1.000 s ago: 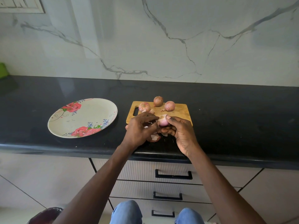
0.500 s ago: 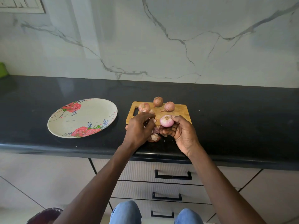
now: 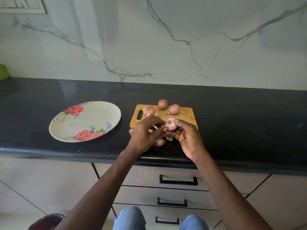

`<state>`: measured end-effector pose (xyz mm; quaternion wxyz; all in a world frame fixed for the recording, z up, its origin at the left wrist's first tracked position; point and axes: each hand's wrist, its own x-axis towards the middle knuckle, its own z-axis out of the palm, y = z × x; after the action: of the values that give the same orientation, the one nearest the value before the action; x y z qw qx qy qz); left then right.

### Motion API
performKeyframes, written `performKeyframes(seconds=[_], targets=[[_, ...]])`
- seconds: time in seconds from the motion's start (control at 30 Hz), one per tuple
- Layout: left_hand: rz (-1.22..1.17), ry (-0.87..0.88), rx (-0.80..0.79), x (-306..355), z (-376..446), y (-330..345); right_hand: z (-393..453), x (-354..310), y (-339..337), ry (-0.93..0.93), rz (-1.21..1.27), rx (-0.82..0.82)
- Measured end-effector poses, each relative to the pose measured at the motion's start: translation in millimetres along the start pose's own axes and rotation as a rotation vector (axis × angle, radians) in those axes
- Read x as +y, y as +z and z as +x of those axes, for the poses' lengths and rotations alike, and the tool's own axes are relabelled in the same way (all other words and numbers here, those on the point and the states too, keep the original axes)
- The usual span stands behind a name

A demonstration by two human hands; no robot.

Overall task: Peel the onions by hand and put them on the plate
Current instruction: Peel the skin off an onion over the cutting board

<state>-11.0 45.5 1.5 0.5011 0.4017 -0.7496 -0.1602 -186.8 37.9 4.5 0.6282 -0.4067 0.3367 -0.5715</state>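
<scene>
My right hand (image 3: 187,138) holds a pale pink onion (image 3: 170,124), root end up, over the front edge of the wooden cutting board (image 3: 184,116). The fingertips of my left hand (image 3: 146,135) pinch at the onion's left side. Three unpeeled onions rest on the board's far part: one at the left (image 3: 148,110), one at the back (image 3: 162,104), one at the right (image 3: 174,109). Loose peel scraps (image 3: 159,141) lie on the counter under my hands. The floral plate (image 3: 84,121) sits to the left with nothing on it.
The black counter (image 3: 240,130) runs along a marble wall. Drawers with black handles (image 3: 178,180) are below its front edge. A green object (image 3: 3,72) shows at the far left edge. A dark round object (image 3: 46,221) sits on the floor.
My left hand dropped away from the onion toward the peels, then came back to its left side. The right hand kept hold of the onion and turned it root end up.
</scene>
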Motion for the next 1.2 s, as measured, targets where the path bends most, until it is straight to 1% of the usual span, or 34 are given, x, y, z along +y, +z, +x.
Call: performKeyframes(seconds=[0.13, 0.27, 0.5, 0.6, 0.7, 0.77, 0.9, 1.1, 1.2], targets=[[-0.081, -0.120, -0.016, 2.1, 1.7, 0.5, -1.7, 1.2, 2.4, -0.027, -0.068, -0.048], [-0.121, -0.203, -0.015, 0.9, 1.5, 1.8, -3.1, 0.3, 3.3, -0.028, -0.056, -0.056], [-0.140, -0.220, -0.048, -2.2, 3.7, 0.4, -4.5, 0.8, 5.7, -0.052, -0.114, -0.069], [-0.095, -0.182, -0.057, -2.9, 3.6, -0.2, -5.6, 1.6, 5.6, -0.066, -0.149, -0.071], [-0.048, -0.114, -0.055, -3.3, 3.5, 1.3, -4.2, 1.7, 4.7, -0.067, -0.131, -0.068], [-0.085, -0.134, -0.038, -2.7, 2.8, 1.7, -4.3, 1.4, 5.5, -0.063, -0.114, -0.063], [-0.246, -0.212, 0.018, -4.4, 2.2, -0.9, -6.0, 2.1, 6.7, -0.075, -0.151, -0.081], [-0.225, -0.219, 0.000, -5.9, 3.2, -1.5, -7.6, 0.8, 8.3, -0.087, -0.193, -0.073], [-0.247, -0.245, -0.038, -4.4, 4.6, -2.0, -8.0, 0.7, 8.5, -0.096, -0.198, -0.068]])
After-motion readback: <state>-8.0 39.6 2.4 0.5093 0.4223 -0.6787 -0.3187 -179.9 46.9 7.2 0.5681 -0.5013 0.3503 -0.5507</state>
